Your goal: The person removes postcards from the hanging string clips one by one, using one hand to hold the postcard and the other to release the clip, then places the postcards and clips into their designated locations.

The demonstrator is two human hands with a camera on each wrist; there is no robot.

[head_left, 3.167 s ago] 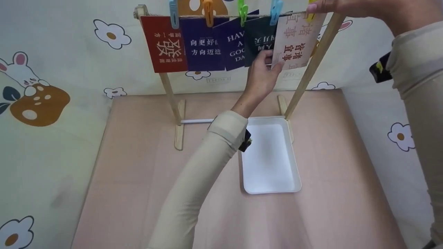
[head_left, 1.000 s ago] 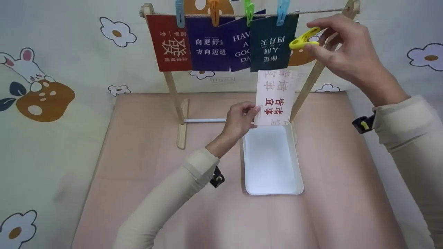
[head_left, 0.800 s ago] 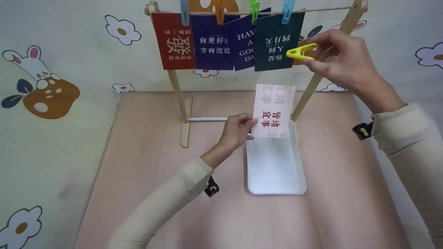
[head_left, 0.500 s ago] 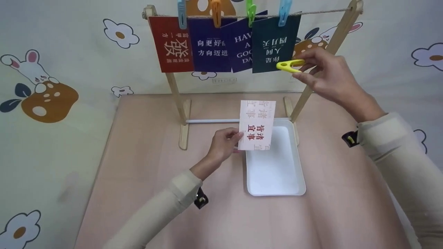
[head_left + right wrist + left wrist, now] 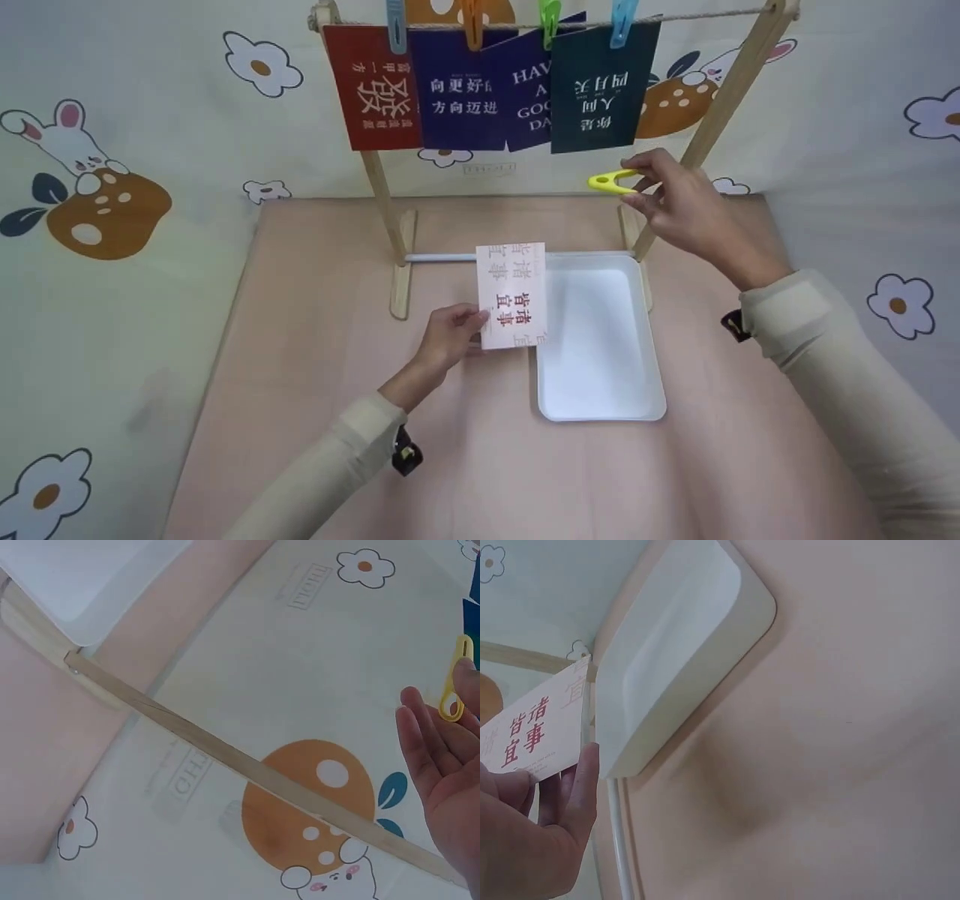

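Observation:
A white card with red characters (image 5: 513, 296) is pinched at its lower left edge by my left hand (image 5: 441, 339), beside the left rim of the white tray (image 5: 600, 337). In the left wrist view the card (image 5: 544, 727) stands tilted, with the thumb on its printed face and fingers behind. My right hand (image 5: 686, 210) pinches a yellow clothespin (image 5: 611, 181) below the dark green card (image 5: 606, 90). The right wrist view shows the clothespin (image 5: 454, 682) between thumb and fingers. Other cards hang from the rope: a red card (image 5: 375, 90) and two blue cards, one blue card (image 5: 457, 97) overlapped by its neighbour.
A wooden stand with a right post (image 5: 731, 97) carries the rope (image 5: 705, 18). Blue, orange, green and light blue clothespins grip the hanging cards. A white crossbar (image 5: 442, 258) joins the stand's feet. Patterned cloth walls surround the pink tabletop (image 5: 322, 420).
The white card came off the rope and moved down and left in my left hand. The yellow clothespin left the rope in my right hand, which moved down and left.

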